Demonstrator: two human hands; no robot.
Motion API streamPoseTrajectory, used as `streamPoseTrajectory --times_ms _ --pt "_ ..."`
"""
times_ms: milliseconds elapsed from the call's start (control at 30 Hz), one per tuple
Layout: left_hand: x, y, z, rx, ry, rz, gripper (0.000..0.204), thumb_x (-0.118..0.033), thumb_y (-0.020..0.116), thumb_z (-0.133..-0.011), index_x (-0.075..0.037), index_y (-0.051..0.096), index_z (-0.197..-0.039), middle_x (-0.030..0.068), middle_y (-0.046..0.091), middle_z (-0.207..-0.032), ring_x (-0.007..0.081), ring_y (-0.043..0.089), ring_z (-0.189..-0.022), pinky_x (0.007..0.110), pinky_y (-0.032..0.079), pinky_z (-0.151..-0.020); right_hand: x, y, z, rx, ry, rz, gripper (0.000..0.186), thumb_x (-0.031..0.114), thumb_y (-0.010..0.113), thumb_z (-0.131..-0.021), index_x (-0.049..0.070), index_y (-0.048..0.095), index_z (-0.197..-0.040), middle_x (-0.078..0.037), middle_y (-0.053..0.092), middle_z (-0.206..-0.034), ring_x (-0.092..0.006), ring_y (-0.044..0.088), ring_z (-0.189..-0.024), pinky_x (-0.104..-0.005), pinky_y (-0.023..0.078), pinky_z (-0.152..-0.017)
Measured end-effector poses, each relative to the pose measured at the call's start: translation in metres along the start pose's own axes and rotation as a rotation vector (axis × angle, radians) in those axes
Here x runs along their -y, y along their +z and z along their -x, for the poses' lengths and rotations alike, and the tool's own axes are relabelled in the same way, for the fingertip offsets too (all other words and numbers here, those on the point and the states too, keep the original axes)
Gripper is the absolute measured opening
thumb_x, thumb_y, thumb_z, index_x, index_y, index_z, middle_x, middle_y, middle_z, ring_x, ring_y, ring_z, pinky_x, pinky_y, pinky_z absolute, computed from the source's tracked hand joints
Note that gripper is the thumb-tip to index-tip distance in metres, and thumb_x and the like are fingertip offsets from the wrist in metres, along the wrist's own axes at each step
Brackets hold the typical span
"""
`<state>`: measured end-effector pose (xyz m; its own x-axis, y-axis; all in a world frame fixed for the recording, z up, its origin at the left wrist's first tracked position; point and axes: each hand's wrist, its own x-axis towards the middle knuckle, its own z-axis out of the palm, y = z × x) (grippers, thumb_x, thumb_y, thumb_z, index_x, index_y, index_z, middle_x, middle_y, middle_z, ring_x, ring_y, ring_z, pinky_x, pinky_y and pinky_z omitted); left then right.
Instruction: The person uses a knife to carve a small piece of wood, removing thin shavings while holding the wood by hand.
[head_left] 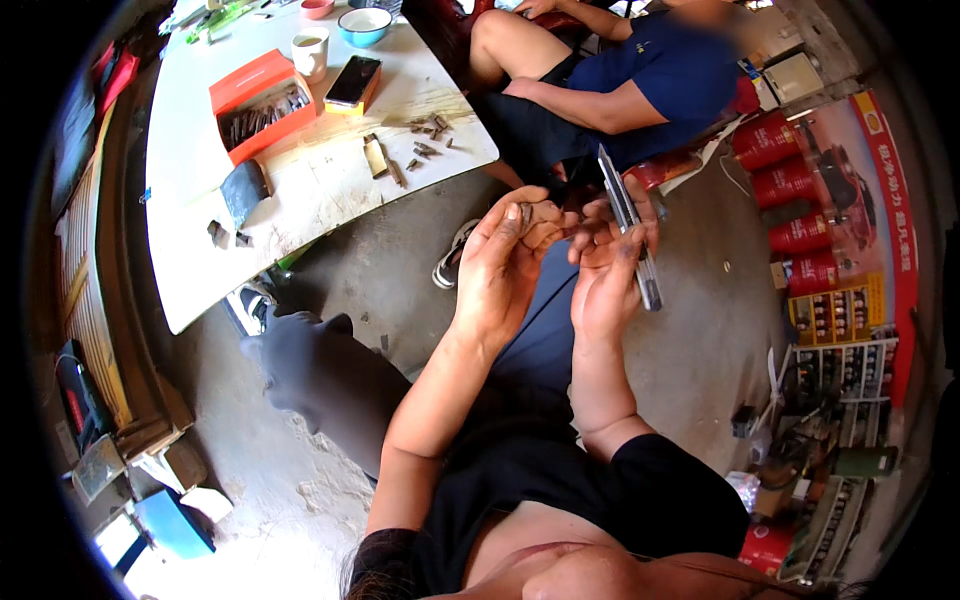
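Right hand [607, 252]: fingers closed round 1 utility knife [619, 198], blade end pointing away from the wrist. Left hand [508, 245], just beside: thumb and fingers pinched on what looks like 1 small dark piece [526, 214], mostly hidden. Beyond the left grip: orange box [250, 86] on white table [330, 205].

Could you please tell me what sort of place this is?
Probably a small workshop: a stained white table bears an open orange-red cardboard box of small dark pieces, and the right hand holds a slim silver-and-black cutter-like tool.
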<state>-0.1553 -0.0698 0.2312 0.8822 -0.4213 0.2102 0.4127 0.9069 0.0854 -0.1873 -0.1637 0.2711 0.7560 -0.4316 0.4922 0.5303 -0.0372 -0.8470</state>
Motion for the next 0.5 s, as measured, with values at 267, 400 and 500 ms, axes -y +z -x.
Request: streamPoseTrajectory --times_ms 267,400,500 --pt "0.005 0.01 0.002 -0.019 0.149 -0.051 0.018 -0.022 0.047 -0.098 -0.006 0.047 -0.108 0.0192 0.056 -0.123 0.0225 0.055 -0.11 0.034 0.043 -0.094 -0.011 0.007 0.019 0.082 -0.088 0.236 0.038 0.022 0.059 -0.092 0.003 0.043 -0.121 -0.012 0.063 -0.089 -0.0126 0.059 -0.069 -0.0221 0.049 -0.063" --pt "0.011 0.013 0.005 -0.024 0.209 -0.229 0.018 -0.021 0.046 -0.099 -0.006 0.045 -0.11 0.019 0.055 -0.123 0.0205 0.057 -0.102 0.033 0.046 -0.089 -0.004 0.017 0.015 0.098 -0.212 0.439 0.035 0.007 0.071 -0.079 0.005 0.048 -0.106 -0.003 0.053 -0.092 -0.0094 0.053 -0.075 -0.0224 0.046 -0.072" --pt "0.01 0.019 0.007 -0.083 0.244 -0.316 0.021 -0.023 0.046 -0.099 -0.005 0.047 -0.109 0.0147 0.057 -0.113 0.0173 0.055 -0.097 0.029 0.047 -0.084 -0.004 0.012 0.017 0.097 -0.082 0.358 0.033 0.004 0.069 -0.08 0.005 0.048 -0.105 -0.002 0.053 -0.089 -0.0071 0.051 -0.074 -0.0203 0.045 -0.068"
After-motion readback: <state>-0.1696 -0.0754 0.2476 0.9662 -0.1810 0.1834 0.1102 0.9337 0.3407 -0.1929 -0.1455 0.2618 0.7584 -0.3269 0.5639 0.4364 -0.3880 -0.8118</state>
